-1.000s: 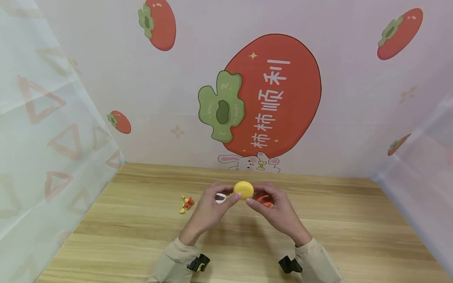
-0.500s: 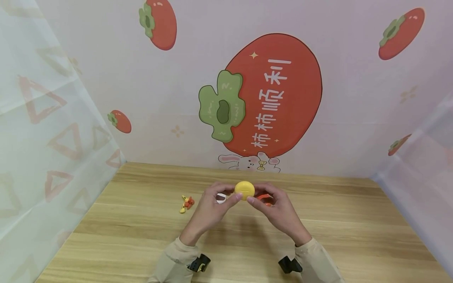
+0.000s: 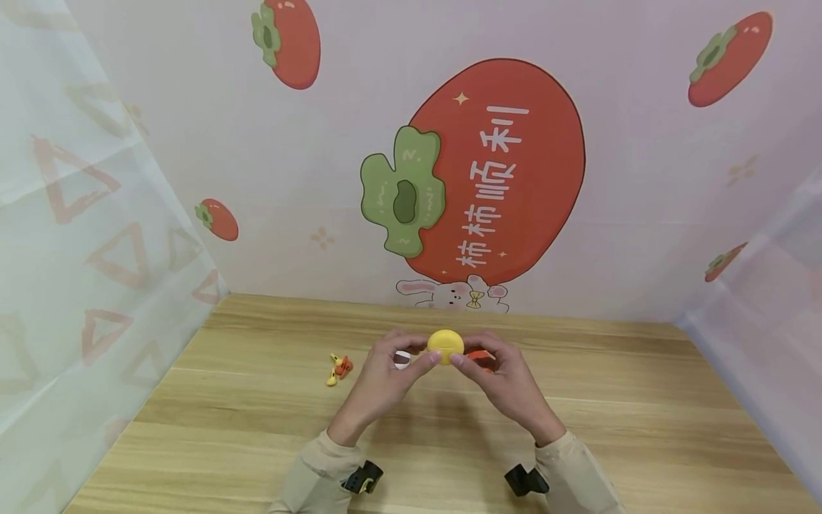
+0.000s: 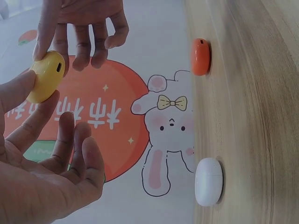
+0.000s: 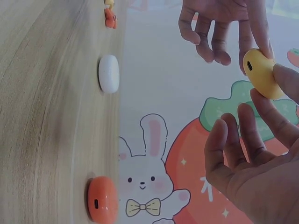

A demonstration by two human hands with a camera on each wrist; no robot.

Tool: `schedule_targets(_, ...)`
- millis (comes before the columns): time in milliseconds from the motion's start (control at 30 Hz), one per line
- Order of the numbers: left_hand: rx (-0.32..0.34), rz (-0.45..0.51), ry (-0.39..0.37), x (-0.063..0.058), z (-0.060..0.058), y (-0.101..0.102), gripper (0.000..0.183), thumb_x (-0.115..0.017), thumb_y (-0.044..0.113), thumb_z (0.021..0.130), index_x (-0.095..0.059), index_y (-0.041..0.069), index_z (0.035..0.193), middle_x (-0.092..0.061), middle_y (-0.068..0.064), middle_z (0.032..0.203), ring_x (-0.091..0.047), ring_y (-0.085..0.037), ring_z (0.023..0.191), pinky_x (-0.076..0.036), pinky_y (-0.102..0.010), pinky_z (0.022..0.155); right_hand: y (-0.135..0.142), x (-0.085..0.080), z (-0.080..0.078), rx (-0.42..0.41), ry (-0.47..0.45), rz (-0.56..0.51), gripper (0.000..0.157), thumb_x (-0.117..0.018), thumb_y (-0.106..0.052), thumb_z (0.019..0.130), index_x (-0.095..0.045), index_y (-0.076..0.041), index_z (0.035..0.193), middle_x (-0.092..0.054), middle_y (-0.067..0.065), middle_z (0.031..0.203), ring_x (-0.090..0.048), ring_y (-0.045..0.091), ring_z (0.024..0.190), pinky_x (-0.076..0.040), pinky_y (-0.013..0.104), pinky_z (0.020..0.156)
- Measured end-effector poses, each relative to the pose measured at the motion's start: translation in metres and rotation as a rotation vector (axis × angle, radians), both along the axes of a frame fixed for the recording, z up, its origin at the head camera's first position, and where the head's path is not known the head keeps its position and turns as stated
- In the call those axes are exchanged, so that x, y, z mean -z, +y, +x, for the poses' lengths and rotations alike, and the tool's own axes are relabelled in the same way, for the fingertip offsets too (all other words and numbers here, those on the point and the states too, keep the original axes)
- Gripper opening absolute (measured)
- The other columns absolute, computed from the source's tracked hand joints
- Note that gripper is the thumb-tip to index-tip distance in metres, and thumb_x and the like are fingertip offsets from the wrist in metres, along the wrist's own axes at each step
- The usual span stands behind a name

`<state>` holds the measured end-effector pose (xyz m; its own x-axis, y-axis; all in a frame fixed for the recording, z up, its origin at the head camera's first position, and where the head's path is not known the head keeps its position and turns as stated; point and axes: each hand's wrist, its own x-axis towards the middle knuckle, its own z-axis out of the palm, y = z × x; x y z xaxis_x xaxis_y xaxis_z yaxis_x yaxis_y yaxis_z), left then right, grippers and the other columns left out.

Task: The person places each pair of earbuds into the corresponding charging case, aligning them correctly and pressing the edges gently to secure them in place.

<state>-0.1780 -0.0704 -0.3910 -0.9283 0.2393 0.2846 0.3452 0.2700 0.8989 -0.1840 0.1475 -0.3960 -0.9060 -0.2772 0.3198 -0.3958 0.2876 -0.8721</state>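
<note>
A yellow earbud charging case [image 3: 446, 343] is held up above the table in front of the body. My left hand [image 3: 385, 382] pinches its left side between thumb and index finger, and my right hand [image 3: 506, 382] pinches the right side the same way. The case looks closed, and a dark charging port shows on its underside in both wrist views. The other fingers of each hand are loosely bent, away from the case. Behind the hands, a white earbud case [image 4: 209, 182] and an orange earbud case [image 4: 201, 57] sit on the table, partly hidden in the head view.
Left of the hands, yellow earbuds [image 3: 331, 380] and orange earbuds [image 3: 344, 368] lie together on the wooden table [image 3: 257, 428]. A printed cloth backdrop [image 3: 616, 214] rises at the table's back edge, with more cloth at both sides.
Both hands and the yellow case have drifted very slightly right in the head view. The two-handed hold on the case looks the same.
</note>
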Motion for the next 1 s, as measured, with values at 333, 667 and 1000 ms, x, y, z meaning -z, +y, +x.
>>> schedule_targets(333, -0.002, 0.001, 0.001, -0.0005, 0.0004, 0.0008, 0.023, -0.073, 0.03, 0.095, -0.077, 0.014, 0.112, -0.064, 0.002, 0.105, -0.057, -0.016, 0.101, -0.048, -0.041, 0.088, 0.0005, 0.0005, -0.0002, 0.002, -0.01, 0.011, 0.021, -0.074, -0.023, 0.095, -0.074, -0.014, 0.115, -0.066, 0.001, 0.114, -0.063, 0.023, 0.104, -0.054, 0.041, 0.09)
schedule_targets(667, 0.012, -0.004, 0.001, -0.0006, 0.0004, 0.0017, 0.023, -0.073, 0.031, 0.095, -0.076, 0.014, 0.112, -0.065, 0.002, 0.106, -0.058, -0.018, 0.103, -0.048, -0.049, 0.089, -0.0004, 0.0011, 0.0006, -0.005, -0.011, -0.008, 0.013, -0.073, -0.02, 0.095, -0.076, -0.013, 0.107, -0.064, 0.004, 0.114, -0.06, 0.026, 0.11, -0.053, 0.045, 0.093)
schedule_targets(1000, -0.024, 0.013, 0.01, -0.0007, 0.0003, 0.0011, 0.03, -0.072, 0.029, 0.095, -0.073, 0.009, 0.117, -0.065, -0.005, 0.112, -0.061, -0.028, 0.106, -0.049, -0.053, 0.09, -0.0034, 0.0031, 0.0012, 0.008, 0.002, -0.021, 0.015, -0.076, -0.017, 0.093, -0.077, -0.012, 0.108, -0.061, 0.005, 0.114, -0.059, 0.028, 0.109, -0.054, 0.048, 0.091)
